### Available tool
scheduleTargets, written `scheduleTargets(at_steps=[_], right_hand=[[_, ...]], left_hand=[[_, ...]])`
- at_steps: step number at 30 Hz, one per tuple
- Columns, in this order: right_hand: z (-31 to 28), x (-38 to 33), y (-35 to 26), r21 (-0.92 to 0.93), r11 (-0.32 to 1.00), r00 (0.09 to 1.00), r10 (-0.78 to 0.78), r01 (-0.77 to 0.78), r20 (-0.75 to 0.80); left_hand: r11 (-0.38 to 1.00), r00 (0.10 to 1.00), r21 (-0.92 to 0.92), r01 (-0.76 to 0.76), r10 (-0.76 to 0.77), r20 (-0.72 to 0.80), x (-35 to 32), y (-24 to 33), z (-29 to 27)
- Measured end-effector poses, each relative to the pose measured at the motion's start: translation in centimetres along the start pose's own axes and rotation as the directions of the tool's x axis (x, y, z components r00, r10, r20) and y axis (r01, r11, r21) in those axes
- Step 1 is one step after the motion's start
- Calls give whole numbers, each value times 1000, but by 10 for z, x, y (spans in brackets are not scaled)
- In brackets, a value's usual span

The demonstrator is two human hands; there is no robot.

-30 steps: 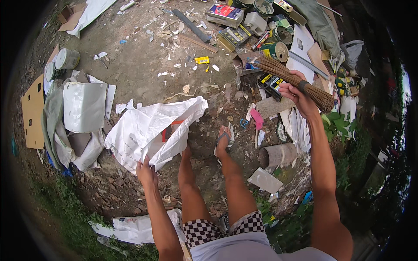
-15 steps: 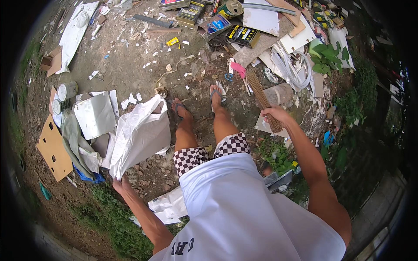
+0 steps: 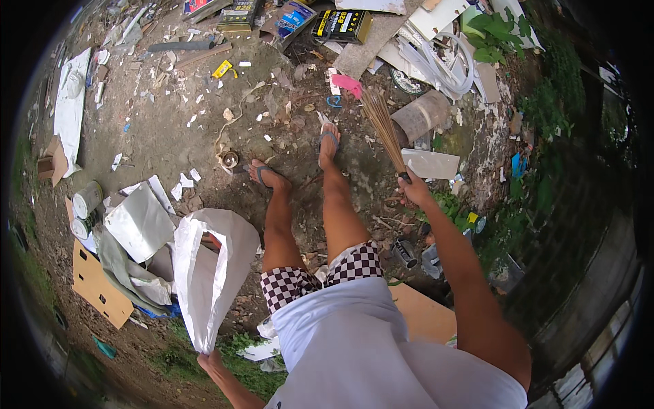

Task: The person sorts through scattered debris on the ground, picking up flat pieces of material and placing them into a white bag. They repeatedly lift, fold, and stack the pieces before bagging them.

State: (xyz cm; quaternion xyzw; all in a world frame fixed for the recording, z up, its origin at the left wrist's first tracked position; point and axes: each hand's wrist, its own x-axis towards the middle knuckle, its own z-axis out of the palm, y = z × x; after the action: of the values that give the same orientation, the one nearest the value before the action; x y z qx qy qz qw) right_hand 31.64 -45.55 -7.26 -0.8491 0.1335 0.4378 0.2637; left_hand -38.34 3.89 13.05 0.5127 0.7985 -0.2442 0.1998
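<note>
My left hand is closed on the gathered edge of a large white sack, whose mouth gapes and shows a little of something reddish inside. Held out to the right, my right hand grips the dark handle end of a stick broom. The broom's thin brown sticks point away from me, their tips near a pink scrap on the dirt. My feet, in flip-flops, stand between the sack and the broom.
Left of the sack lie a white sheet-like piece, paint cans and a tan board with holes. Tins, boards and coiled clear tubing are heaped far right. A grey cylinder rests beyond my right hand.
My left hand has drawn the sack's edge nearer me, and its mouth has opened wider. My right hand now holds the broom by its end rather than partway along. The view has shifted.
</note>
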Motion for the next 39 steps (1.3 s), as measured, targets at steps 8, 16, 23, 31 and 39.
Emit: scheduleTargets(at_steps=[8,16,23,31,39], right_hand=[[117,191,-59,-54,985,984,167,-164,68],[280,92,-174,26,980,883,-190,198,430],[140,-20,-163,-91,977,851,-122,195,511],[170,101,-12,207,915,926,298,-346,230],[271,22,-148,374,880,798,11,-294,602]], left_hand=[[988,983,-51,148,-153,-100,12,9,-14],[904,879,-66,423,-427,-211,-71,-74,-68],[688,855,-631,358,-512,-74,-50,-99,-45],[567,829,-605,559,-414,377,26,-14,8],[712,775,-310,630,-555,300,-4,-52,4]])
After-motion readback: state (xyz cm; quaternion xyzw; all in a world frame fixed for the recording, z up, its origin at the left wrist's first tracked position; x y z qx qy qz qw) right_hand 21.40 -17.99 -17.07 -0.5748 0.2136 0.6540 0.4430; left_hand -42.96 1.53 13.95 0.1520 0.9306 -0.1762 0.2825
